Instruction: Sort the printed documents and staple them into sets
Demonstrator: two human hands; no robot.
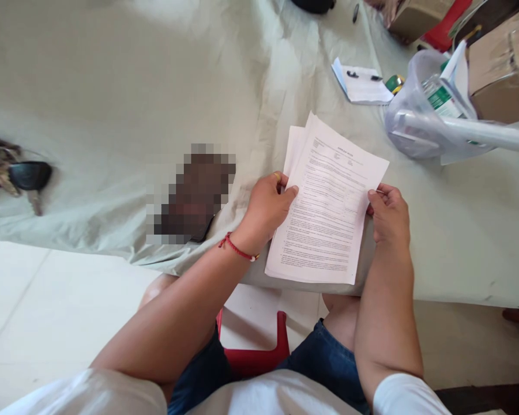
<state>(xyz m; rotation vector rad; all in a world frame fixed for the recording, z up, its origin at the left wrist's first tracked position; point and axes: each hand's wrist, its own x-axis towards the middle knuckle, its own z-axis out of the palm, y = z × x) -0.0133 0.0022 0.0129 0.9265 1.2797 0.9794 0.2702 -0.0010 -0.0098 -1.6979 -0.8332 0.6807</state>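
Left hand (266,207) and right hand (387,214) each grip a side of the printed papers (328,213) above the cloth-covered bench (112,86).

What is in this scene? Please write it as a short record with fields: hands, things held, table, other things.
left hand: the left hand grips the left edge of the printed sheets, thumb on top
right hand: the right hand pinches their right edge
sheets: several pages, fanned at the top
table: covered with a pale cloth
far left: a bunch of keys
far right: a clear plastic jug, a cardboard box, a small paper with pens
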